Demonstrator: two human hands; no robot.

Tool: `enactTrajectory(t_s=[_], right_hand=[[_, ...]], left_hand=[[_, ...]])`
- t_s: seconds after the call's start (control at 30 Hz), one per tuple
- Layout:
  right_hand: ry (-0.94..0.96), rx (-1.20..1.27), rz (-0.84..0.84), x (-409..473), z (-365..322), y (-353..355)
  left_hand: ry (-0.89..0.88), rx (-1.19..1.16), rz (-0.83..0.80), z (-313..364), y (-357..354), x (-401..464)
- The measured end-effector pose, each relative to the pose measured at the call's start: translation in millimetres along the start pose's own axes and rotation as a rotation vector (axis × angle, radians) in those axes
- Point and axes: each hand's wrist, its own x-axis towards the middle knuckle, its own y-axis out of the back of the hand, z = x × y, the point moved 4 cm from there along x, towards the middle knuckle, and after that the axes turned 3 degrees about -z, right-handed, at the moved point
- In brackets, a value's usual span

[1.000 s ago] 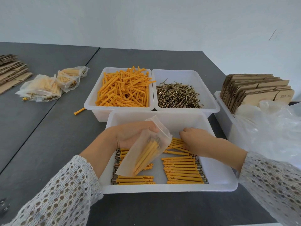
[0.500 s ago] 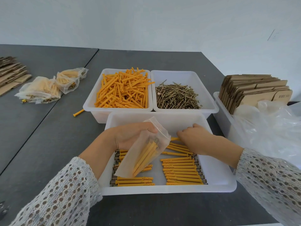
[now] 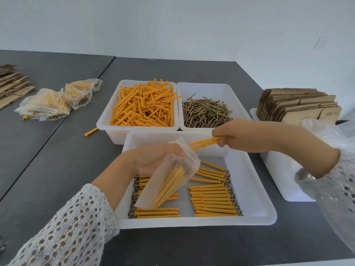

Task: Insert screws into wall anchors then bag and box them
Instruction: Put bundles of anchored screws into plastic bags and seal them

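Right hand [image 3: 247, 136]: fingers [image 3: 221, 144] pinch a small bunch of assembled anchors [image 3: 204, 142], tips pointing left at the bag mouth, just short of it. Left hand [image 3: 153, 160]: fingers curl round the clear bag [image 3: 169, 181], tilted, mouth up and to the right, several anchors already inside. Judgement: keep the mouth spread with the thumb, line the bunch up with the bag's length, slide tips-first so the split ends don't snag the film. Below, more assembled anchors lie in rows in the near white tray [image 3: 255, 191]. Far trays hold loose anchors [image 3: 146, 106] and screws [image 3: 205, 112]; filled bags [image 3: 46, 106] lie far left on the counter [image 3: 76, 150].
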Motion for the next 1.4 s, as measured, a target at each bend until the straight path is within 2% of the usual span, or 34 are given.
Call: enactTrajectory(t_s=[0.17, 0.3, 0.4, 0.57, 0.73, 0.8, 1.0, 1.13, 1.2, 1.27, 1.4], right_hand=[[0.063, -0.041, -0.100, 0, -33, -5], [0.107, -0.108, -0.059, 7, -59, -11], [0.140, -0.071, -0.045, 14, -72, -12], [0.286, 0.263, -0.072, 23, -75, -5], [0.343, 0.535, -0.131, 23, -65, -9], [0.313, 0.585, -0.141, 22, -59, -11], [0.028, 0.379, 0.083, 34, -16, -22], [-0.175, -0.017, -0.120, 43, 6, -66], [-0.199, -0.121, -0.141, 45, 7, -85], [-0.190, -0.187, -0.064, 48, 8, -93], [-0.179, -0.233, -0.038, 48, 12, -98]], left_hand=[[-0.007, 0.016, -0.007, 1, -3, -1], [0.005, 0.023, -0.044, 2, -8, -2], [-0.011, 0.022, -0.041, 2, -7, -2], [-0.003, 0.029, -0.047, 2, -7, -2], [-0.005, -0.008, -0.058, 2, -8, 0], [-0.004, 0.015, -0.056, 0, -7, 1], [0.058, 0.066, 0.045, -3, 2, 0], [0.057, 0.084, 0.061, -4, 4, 0], [0.061, 0.088, 0.069, -4, 6, 0], [0.064, 0.086, 0.068, -4, 6, 0], [0.052, 0.077, 0.065, -5, 5, 0]])
